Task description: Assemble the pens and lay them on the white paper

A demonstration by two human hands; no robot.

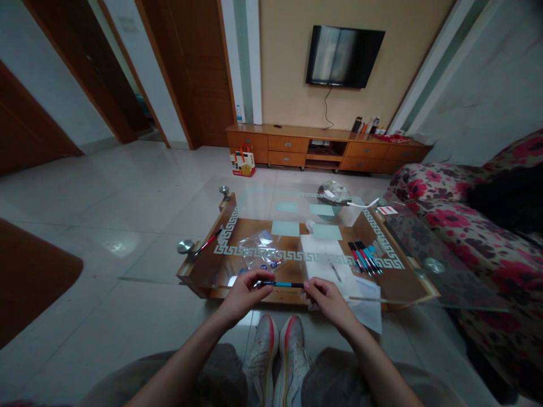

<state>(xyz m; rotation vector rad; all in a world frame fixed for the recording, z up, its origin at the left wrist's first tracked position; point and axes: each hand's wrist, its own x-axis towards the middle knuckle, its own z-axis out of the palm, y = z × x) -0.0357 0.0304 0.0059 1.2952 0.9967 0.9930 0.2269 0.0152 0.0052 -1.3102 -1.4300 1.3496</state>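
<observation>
A blue and black pen (284,284) lies level between my two hands, above the near edge of the glass coffee table (161,265). My left hand (248,288) pinches its left end, and my right hand (322,294) pinches the black right end. Right of the hands, several red, blue and black pens (363,258) lie side by side on the glass. Beyond my left hand is a crumpled clear plastic bag (257,251). A thin clear and dark piece (336,272) rests over the white paper (322,254).
A red and black pen (208,243) lies at the table's left. A bag-covered round object (334,193) stands at the far side, with a small card (387,210) to its right. The flowered sofa (466,226) borders the right; a TV cabinet (288,144) stands against the wall.
</observation>
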